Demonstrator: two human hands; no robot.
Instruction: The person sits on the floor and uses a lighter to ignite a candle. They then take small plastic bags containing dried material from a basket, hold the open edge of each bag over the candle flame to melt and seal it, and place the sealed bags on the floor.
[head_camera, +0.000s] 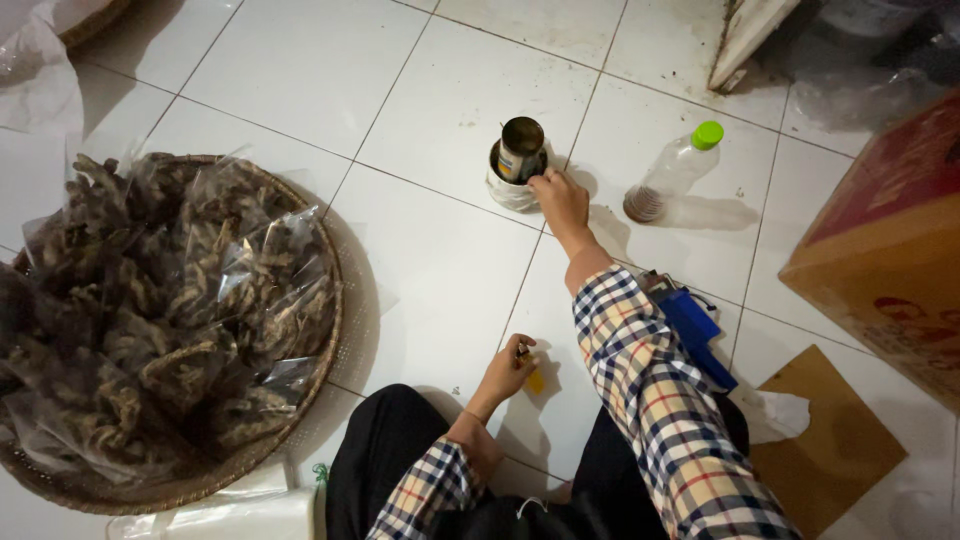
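— Where are the hands just now?

— The right hand (560, 200) is stretched out across the white tiled floor (300, 70), its fingers resting against the rim of a small white cup (510, 188) that has a dark metal can (521, 148) standing in it. I can't tell whether the fingers have closed on the cup or only touch it.

— And the other?

— The left hand (508, 370) is low, near the knees, fingers pinched shut around a small yellow lighter (533, 378), by the look of it, just above the floor.

— How much looks done?

— Plenty, I'd judge. The round woven tray (345, 330) on the left is heaped with clear plastic packets (170, 300) of dark dried pieces. Whether each packet is closed I can't see from here.

— Anything waiting?

— Some clear plastic (230, 512) lies by the person's leg; it may be unfilled bags, though that is a guess.

— What else is about?

— A clear bottle with a green cap (676, 170) stands just beside the cup, a blue object (695, 330) lies by the right sleeve, and a cardboard box (885, 250) sits well apart to the right, with a flat cardboard piece (835, 450) nearer.
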